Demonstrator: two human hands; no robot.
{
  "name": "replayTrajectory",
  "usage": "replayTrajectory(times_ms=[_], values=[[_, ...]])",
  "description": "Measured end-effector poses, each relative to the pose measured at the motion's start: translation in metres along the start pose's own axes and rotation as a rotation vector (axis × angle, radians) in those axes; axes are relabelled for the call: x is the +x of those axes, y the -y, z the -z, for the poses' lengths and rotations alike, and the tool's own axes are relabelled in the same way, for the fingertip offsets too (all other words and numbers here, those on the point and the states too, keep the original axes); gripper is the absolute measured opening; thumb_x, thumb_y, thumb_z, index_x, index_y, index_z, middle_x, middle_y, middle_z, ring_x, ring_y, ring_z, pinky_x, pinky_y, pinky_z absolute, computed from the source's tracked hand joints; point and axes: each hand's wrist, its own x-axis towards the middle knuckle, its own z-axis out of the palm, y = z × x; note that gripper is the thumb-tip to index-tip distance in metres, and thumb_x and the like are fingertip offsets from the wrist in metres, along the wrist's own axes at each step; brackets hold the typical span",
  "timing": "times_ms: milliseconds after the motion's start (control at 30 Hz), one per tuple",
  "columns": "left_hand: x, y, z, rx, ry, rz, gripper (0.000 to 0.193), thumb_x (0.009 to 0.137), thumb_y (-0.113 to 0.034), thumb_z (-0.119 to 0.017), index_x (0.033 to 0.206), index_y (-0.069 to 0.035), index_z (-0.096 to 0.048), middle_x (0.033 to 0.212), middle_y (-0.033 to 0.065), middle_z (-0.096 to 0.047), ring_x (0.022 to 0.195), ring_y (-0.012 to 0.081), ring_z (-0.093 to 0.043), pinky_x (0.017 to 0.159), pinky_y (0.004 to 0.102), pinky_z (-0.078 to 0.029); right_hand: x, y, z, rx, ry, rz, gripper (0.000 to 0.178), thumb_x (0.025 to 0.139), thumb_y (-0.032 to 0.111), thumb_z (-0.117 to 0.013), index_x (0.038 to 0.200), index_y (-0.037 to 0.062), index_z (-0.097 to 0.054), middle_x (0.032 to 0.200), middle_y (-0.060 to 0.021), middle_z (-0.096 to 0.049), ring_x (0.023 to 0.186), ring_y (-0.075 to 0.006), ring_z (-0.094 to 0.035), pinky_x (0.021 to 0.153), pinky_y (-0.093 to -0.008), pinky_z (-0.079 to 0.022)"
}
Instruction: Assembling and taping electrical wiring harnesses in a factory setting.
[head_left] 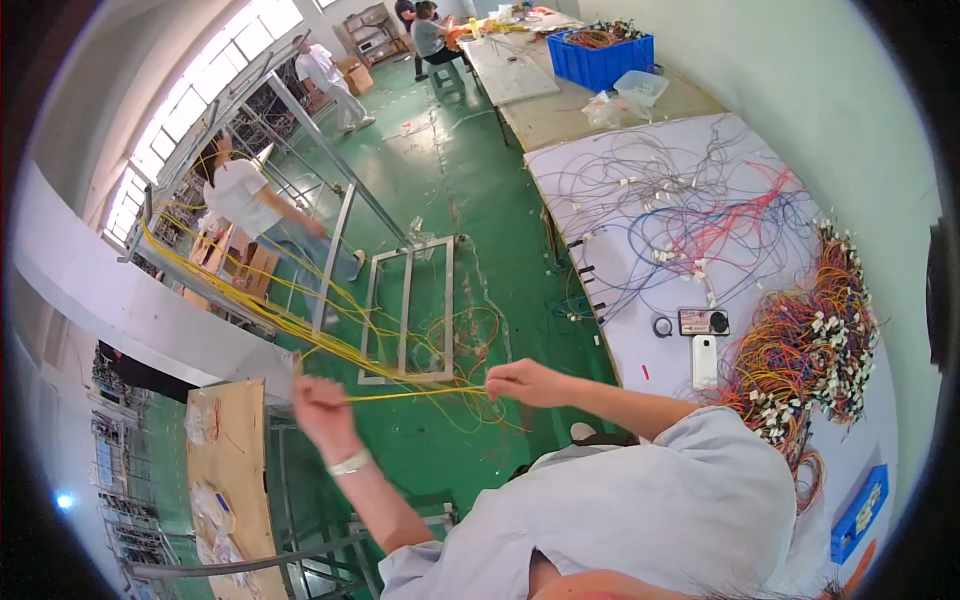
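Observation:
A long bundle of yellow wires [300, 332] runs from a metal frame [350, 215] at the left toward my hands. My right hand [525, 384] pinches part of it in front of my body. Further left, my left hand [325, 408] is closed on a yellow strand that stretches across to the right hand. Its fingertips are partly hidden and slightly blurred. Loose yellow loops and a few orange ones hang below the bundle, over the green floor. A pale band circles my left wrist.
On the white table [640, 345] at my right lie a heap of multicoloured wires with white connectors [810, 340], loose wires, a phone [703, 321] and a white device [705, 362]. A blue crate [600, 62] stands farther back. One person [250, 200] stands behind the frame; others are beyond.

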Motion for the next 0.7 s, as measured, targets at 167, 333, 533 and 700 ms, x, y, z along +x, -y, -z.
replayTrajectory(times_ms=[167,333,533,700], values=[[-0.024,-0.106,0.066,0.032,0.158,-0.227,0.022,0.100,-0.020,-0.042,0.083,-0.009,-0.050,0.058,-0.0052,-0.029,0.049,0.0070,-0.026,0.046,0.0239,-0.027,-0.018,0.023,0.039,-0.060,0.126,-0.005,0.025,0.098,0.024,-0.049,0.092,0.0038,-0.062,0.078,-0.0023,-0.058,0.073,-0.0102,-0.050,0.066,-0.0280,-0.043],[-0.016,-0.043,0.076,0.455,-0.073,-0.208,0.029,0.100,-0.032,-0.044,0.099,-0.005,-0.055,0.081,0.0019,-0.051,0.075,0.0135,-0.051,0.071,0.0276,-0.046,-0.015,0.036,0.035,-0.403,-0.306,0.277,0.015,0.091,0.018,-0.059,0.091,0.0049,-0.067,0.078,-0.0068,-0.059,0.069,-0.0195,-0.057,0.065,-0.0317,-0.046],[-0.059,0.154,0.046,0.440,0.154,0.356,0.038,0.099,-0.032,-0.044,0.125,-0.004,-0.048,0.116,0.0113,-0.059,0.101,0.0207,-0.058,0.091,0.0343,-0.046,-0.002,0.035,0.002,-0.294,-0.348,0.079,0.016,0.086,0.016,-0.064,0.092,0.0026,-0.069,0.074,-0.0113,-0.060,0.071,-0.0251,-0.060,0.063,-0.0330,-0.048],[-0.067,0.183,0.024,0.343,0.221,0.308,0.043,0.100,-0.033,-0.043,0.134,-0.006,-0.043,0.120,0.0116,-0.058,0.110,0.0222,-0.056,0.091,0.0372,-0.047,0.001,0.018,-0.015,-0.182,-0.274,-0.018,0.014,0.087,0.012,-0.064,0.095,0.0008,-0.069,0.073,-0.0068,-0.058,0.061,-0.0134,-0.053,0.056,-0.0267,-0.044]])
